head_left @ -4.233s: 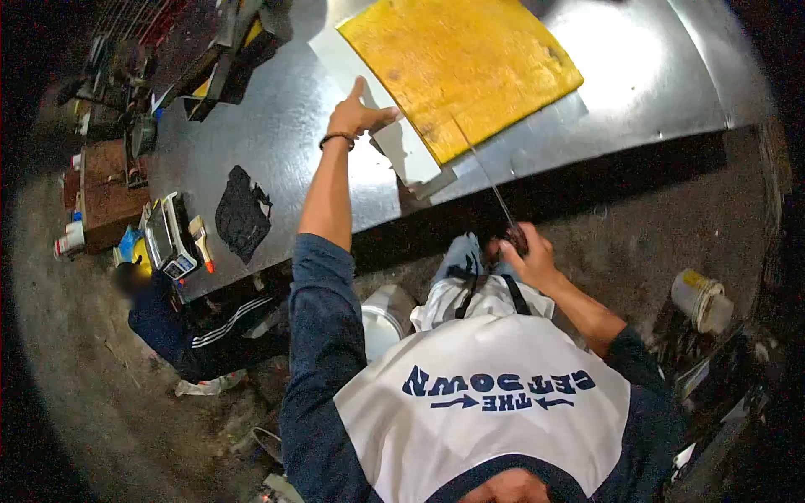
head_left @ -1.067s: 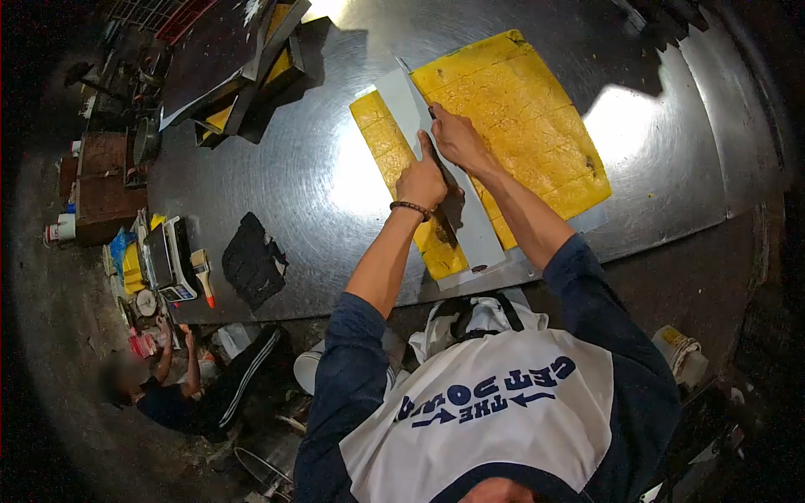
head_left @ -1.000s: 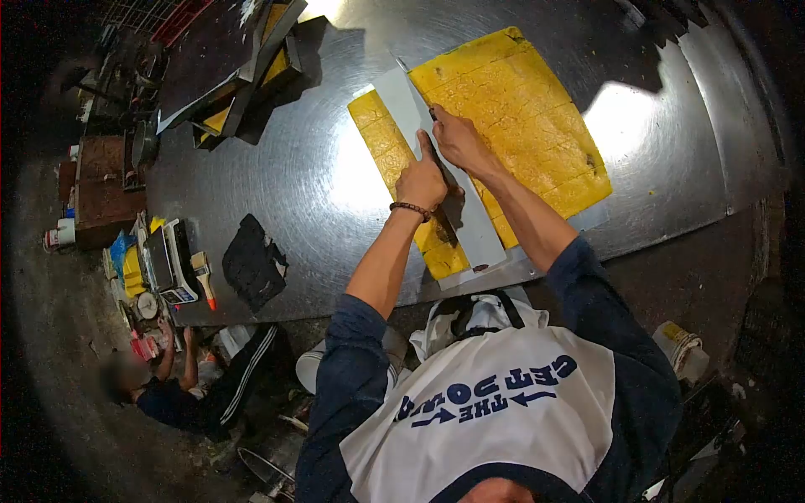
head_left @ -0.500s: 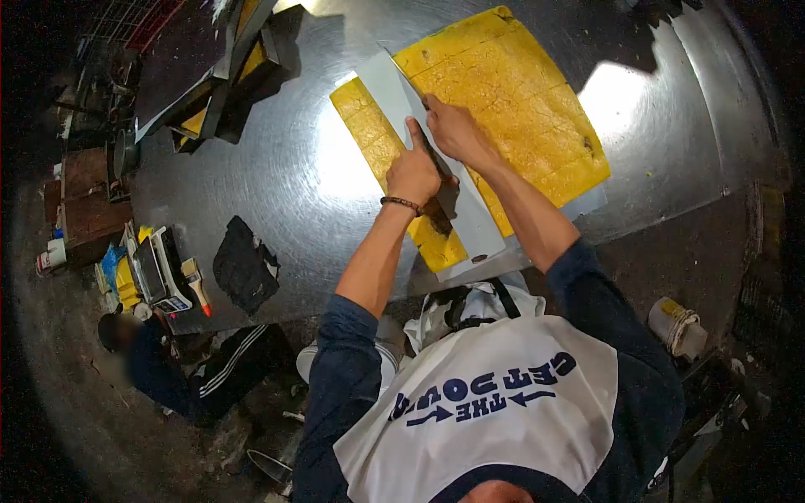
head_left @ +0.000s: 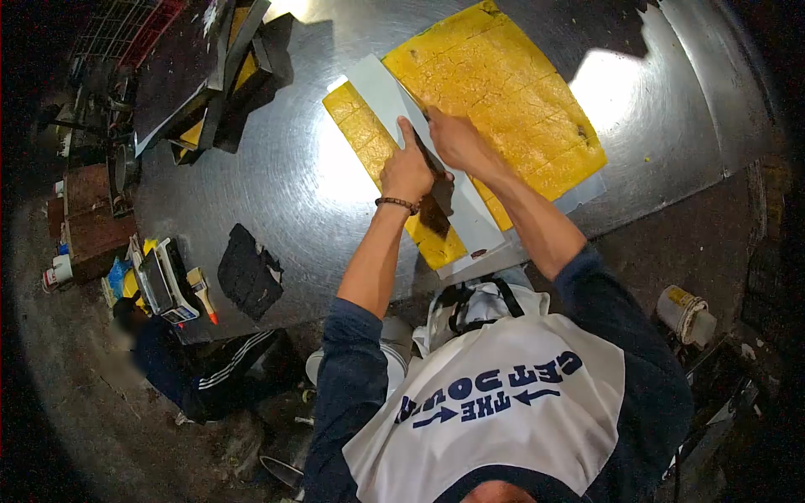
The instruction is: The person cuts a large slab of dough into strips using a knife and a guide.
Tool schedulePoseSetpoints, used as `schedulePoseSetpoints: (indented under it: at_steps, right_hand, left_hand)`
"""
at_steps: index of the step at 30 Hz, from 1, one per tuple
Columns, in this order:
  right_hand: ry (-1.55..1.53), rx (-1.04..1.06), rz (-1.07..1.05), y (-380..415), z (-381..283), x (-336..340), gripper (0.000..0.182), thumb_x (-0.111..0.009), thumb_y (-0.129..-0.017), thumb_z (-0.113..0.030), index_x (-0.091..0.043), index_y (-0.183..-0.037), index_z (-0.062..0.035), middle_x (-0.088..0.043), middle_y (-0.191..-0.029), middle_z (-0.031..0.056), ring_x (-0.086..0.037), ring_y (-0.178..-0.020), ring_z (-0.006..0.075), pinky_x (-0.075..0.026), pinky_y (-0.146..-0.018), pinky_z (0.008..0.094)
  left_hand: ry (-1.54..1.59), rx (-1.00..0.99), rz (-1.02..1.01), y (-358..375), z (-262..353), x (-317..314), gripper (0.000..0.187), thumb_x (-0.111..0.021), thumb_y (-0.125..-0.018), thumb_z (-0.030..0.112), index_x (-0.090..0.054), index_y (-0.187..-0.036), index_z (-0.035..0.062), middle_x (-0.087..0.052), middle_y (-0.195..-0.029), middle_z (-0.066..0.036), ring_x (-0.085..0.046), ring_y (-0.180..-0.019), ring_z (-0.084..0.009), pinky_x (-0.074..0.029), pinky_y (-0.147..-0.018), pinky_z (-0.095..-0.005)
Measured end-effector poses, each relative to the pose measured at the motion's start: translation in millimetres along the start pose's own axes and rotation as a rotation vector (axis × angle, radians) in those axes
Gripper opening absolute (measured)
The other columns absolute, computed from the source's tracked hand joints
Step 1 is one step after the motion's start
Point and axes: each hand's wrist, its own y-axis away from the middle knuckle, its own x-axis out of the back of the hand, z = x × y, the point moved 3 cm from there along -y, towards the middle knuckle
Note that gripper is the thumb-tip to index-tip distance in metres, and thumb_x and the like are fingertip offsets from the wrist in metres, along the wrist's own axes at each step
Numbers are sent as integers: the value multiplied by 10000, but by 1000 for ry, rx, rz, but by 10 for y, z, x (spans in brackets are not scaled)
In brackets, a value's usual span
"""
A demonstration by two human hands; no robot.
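Observation:
A large yellow, cracked-surface sheet [head_left: 503,101], scored with lines, lies on the metal table. Across it runs a long pale grey flat straightedge [head_left: 377,88], with a narrower yellow strip [head_left: 356,117] showing on its left. My left hand [head_left: 408,174] presses the straightedge down, index finger stretched along it and thumb spread to the right. Along the straightedge's right side, my right hand [head_left: 457,142] is closed with its fingers against that edge. Whatever it grips is hidden by the hand.
Dark metal trays [head_left: 243,84] with yellow contents stand at the upper left. A black cloth [head_left: 249,272], a brush [head_left: 202,291] and a scale [head_left: 168,285] lie near the left table edge. Another person [head_left: 201,365] is low at the left. A bucket [head_left: 683,310] stands right.
My right hand has slid a little toward me along the straightedge. My left hand stays on it. The whole view has shifted slightly, and the other person has moved a little.

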Motion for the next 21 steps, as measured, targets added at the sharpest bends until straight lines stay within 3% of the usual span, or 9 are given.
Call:
schedulePoseSetpoints:
  at_steps: [2, 5, 6, 9, 13, 15, 16, 21]
  right_hand:
    - [4, 40, 48, 59, 28, 32, 304, -474, -924, -119, -563, -1146, 67, -656, -969, 357, -666, -886, 504, -522, -774, 547]
    - [86, 40, -37, -257, -34, 13, 301, -463, -922, -108, -565, -1142, 70, -656, -986, 358, -671, -890, 495, -527, -760, 553]
    - [-31, -39, -69, -189, -55, 53, 299, -453, -920, -102, -571, -1132, 71, -658, -967, 355, -667, -909, 496, -528, -743, 553]
    - [-118, -39, -61, 203, -111, 208, 294, -458, -904, -90, -575, -1115, 78, -654, -939, 357, -666, -930, 492, -530, -731, 544]
    - [-128, -62, -38, 80, 103, 13, 295, -453, -904, -80, -567, -1125, 79, -652, -918, 352, -664, -922, 494, -528, -739, 549]
    - [27, 96, 9, -110, 182, -101, 284, -446, -908, -67, -563, -1128, 70, -651, -928, 349, -659, -905, 498, -518, -757, 562]
    - [4, 66, -37, -8, 171, -50, 274, -445, -998, -179, -565, -1143, 19, -643, -875, 324, -631, -837, 533, -494, -723, 578]
    - [-101, 97, 89, 482, 168, 106, 265, -461, -1003, -195, -568, -1112, 23, -643, -875, 327, -638, -867, 523, -497, -737, 573]
  left_hand:
    - [-25, 2, 24, -41, 27, 29, 1339, -882, -686, 422, 33, -1581, 33, -681, -1018, -328, -669, -985, -477, -536, -866, -511]
    - [-12, 19, 1, -14, 0, -14, 1351, -895, -671, 445, 16, -1586, 49, -675, -1029, -334, -668, -991, -477, -535, -864, -513]
    - [-5, 23, -12, -2, -7, -24, 1360, -900, -663, 452, 15, -1586, 51, -671, -1038, -337, -666, -996, -477, -536, -862, -513]
    - [-8, 17, -19, -41, 9, -2, 1369, -903, -657, 462, 14, -1587, 53, -668, -1060, -332, -663, -1006, -477, -537, -856, -508]
    - [-35, 31, 20, -104, -7, -14, 1360, -895, -668, 467, 20, -1588, 61, -673, -1053, -325, -664, -1006, -475, -537, -865, -503]
    - [-23, 44, -13, -30, -22, -75, 1356, -894, -671, 468, 19, -1590, 64, -672, -1057, -326, -664, -1008, -474, -536, -870, -502]
    - [-39, 48, -7, -64, -7, -51, 1346, -890, -678, 457, 20, -1590, 67, -669, -1062, -331, -663, -1010, -474, -536, -873, -501]
    - [-95, 28, 43, -105, -1, -41, 1275, -859, -706, 375, 6, -1589, 64, -662, -1067, -343, -666, -1012, -470, -542, -869, -492]
